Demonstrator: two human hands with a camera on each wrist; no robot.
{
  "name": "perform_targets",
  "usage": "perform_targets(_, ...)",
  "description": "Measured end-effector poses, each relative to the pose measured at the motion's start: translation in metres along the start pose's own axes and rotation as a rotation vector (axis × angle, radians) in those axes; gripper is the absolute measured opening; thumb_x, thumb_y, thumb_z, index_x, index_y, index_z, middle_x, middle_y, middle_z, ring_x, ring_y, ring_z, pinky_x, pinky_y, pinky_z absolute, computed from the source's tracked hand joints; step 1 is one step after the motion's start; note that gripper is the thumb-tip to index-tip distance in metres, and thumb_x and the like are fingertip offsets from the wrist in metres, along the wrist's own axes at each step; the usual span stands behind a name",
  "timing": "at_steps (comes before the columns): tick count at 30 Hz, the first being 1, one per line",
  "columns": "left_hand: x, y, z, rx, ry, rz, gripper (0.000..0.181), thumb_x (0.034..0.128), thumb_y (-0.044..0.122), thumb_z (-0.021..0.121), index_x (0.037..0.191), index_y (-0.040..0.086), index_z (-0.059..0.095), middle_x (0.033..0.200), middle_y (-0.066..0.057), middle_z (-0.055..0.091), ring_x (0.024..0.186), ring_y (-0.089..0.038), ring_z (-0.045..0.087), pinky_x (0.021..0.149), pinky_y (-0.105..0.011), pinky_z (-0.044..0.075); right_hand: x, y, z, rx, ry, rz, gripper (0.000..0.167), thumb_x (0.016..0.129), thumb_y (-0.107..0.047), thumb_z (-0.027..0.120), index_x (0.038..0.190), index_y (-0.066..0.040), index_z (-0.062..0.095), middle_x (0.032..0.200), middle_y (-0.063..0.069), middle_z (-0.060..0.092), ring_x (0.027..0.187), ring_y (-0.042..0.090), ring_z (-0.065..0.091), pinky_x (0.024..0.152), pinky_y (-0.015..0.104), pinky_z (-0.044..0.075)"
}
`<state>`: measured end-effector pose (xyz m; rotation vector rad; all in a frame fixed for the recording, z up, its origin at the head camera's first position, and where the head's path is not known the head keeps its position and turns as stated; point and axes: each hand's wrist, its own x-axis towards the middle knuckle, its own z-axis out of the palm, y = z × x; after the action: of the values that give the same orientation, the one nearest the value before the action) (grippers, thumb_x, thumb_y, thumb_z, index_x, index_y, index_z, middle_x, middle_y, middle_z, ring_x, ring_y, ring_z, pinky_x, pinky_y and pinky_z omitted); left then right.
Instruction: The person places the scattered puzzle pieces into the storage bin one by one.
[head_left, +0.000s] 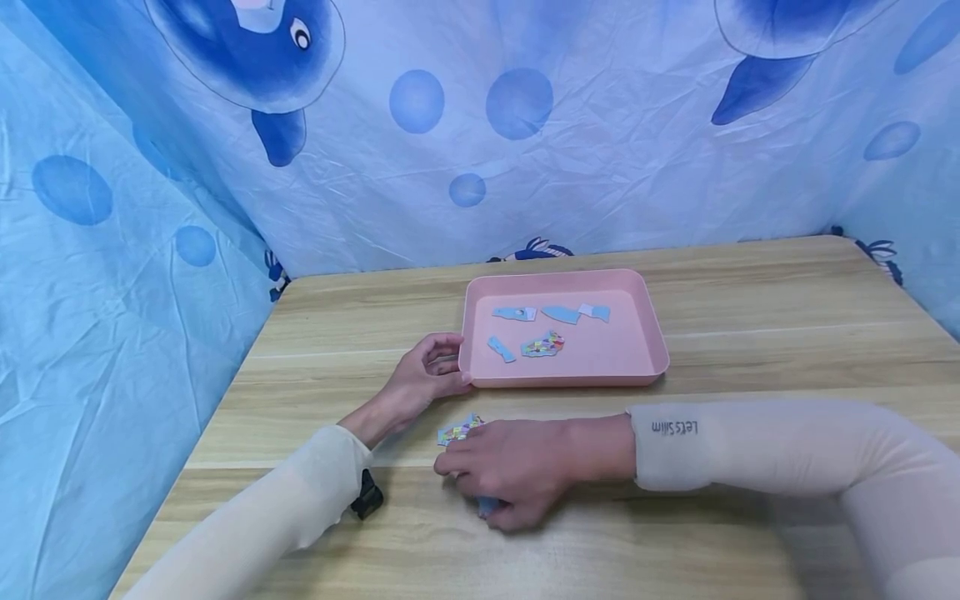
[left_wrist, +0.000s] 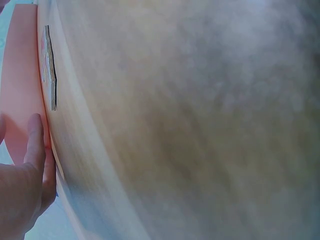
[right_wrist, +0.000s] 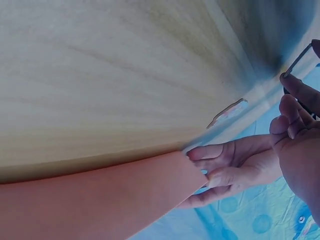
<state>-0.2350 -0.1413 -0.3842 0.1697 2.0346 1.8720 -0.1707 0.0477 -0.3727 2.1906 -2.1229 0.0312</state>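
My left hand [head_left: 420, 379] rests its fingertips against the left side of a shallow pink tray [head_left: 555, 382], near its front corner. In the left wrist view, a finger lies along the tray's outer wall. Over the table in front of the tray, my right hand [head_left: 517, 467] pinches a puzzle piece [head_left: 487, 506], light blue where it shows; the fingers hide most of it. The right wrist view catches this piece edge-on between fingertip and thumb. Just beyond the right hand, a multicoloured puzzle piece [head_left: 457, 432] lies on the table, partly covered by the hand.
Several puzzle pieces lie apart inside the tray, among them a multicoloured one [head_left: 542, 345] and a narrow blue one [head_left: 501, 349]. The wooden table [head_left: 787, 333] extends on both sides of the tray. A blue whale-print curtain [head_left: 465, 133] hangs behind it.
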Motion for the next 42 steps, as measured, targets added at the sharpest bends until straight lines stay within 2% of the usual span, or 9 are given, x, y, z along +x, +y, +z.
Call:
perform_targets(6,0.0,0.0,0.0,-0.02,-0.009,-0.001,0.064,0.0836,-0.009,0.068,0.139,0.002,0.039,0.14,-0.018,0.044,0.123,-0.034,0.05,0.09,-0.036,0.057,-0.007,0.004,-0.005,0.048,0.033,0.022,0.018,0.084,-0.036,0.06,0.087,-0.018,0.061,0.11,-0.002,0.044,0.1,0.012,0.046,0.085,0.021,0.048)
perform_targets(11,-0.001,0.0,-0.001,-0.031,-0.016,0.001,0.063,0.0845,-0.01,0.066,0.14,0.001,0.038,0.14,-0.018,0.043,0.122,-0.034,0.05,0.09,-0.036,0.057,-0.016,0.009,-0.014,0.093,0.025,0.069,0.022,0.086,-0.037,0.062,0.094,-0.016,0.064,0.117,0.0,0.045,0.099,0.011,0.046,0.088,0.02,0.047)
perform_targets(13,-0.001,0.0,-0.001,-0.03,-0.016,0.003,0.063,0.0844,-0.01,0.066,0.14,0.001,0.038,0.14,-0.018,0.043,0.122,-0.035,0.05,0.09,-0.036,0.057,-0.02,0.011,-0.019,0.113,0.017,0.094,0.025,0.086,-0.037,0.063,0.097,-0.015,0.064,0.122,0.001,0.046,0.103,0.011,0.046,0.089,0.021,0.047)
perform_targets(19,-0.001,0.0,-0.001,-0.013,-0.013,0.008,0.064,0.0841,-0.009,0.067,0.14,0.001,0.038,0.14,-0.018,0.044,0.122,-0.035,0.051,0.091,-0.036,0.057,-0.035,0.019,-0.03,0.118,0.009,0.171,0.02,0.085,-0.035,0.063,0.096,-0.018,0.064,0.124,-0.001,0.048,0.107,0.012,0.045,0.091,0.024,0.047)
perform_targets(26,-0.001,-0.001,-0.001,0.007,-0.006,0.006,0.064,0.0839,-0.007,0.068,0.139,0.002,0.038,0.14,-0.017,0.045,0.123,-0.034,0.051,0.091,-0.034,0.057,-0.052,0.026,-0.033,0.213,-0.005,0.27,0.017,0.086,-0.035,0.063,0.09,-0.019,0.063,0.131,0.002,0.047,0.11,0.015,0.05,0.088,0.028,0.051)
perform_targets(32,0.0,0.0,0.0,-0.005,-0.001,0.0,0.064,0.0838,-0.008,0.068,0.139,0.002,0.038,0.14,-0.017,0.044,0.123,-0.034,0.051,0.091,-0.034,0.057,-0.063,0.03,-0.035,0.214,0.014,0.305,0.018,0.087,-0.034,0.063,0.092,-0.017,0.063,0.131,0.002,0.048,0.109,0.014,0.051,0.096,0.03,0.049)
perform_targets(37,0.0,0.0,0.0,0.018,0.011,-0.007,0.064,0.0832,-0.007,0.069,0.139,0.004,0.04,0.139,-0.016,0.045,0.123,-0.033,0.051,0.09,-0.033,0.057,-0.072,0.034,-0.038,0.2,0.041,0.338,0.022,0.086,-0.036,0.064,0.095,-0.016,0.065,0.128,0.001,0.049,0.11,0.012,0.049,0.091,0.031,0.052)
perform_targets(42,0.0,0.0,0.0,0.011,0.01,-0.004,0.064,0.0831,-0.009,0.068,0.139,0.003,0.04,0.139,-0.017,0.045,0.123,-0.033,0.051,0.09,-0.035,0.057,-0.079,0.044,-0.044,0.226,0.073,0.392,0.02,0.086,-0.033,0.066,0.095,-0.016,0.066,0.125,0.0,0.049,0.098,0.011,0.051,0.079,0.029,0.051)
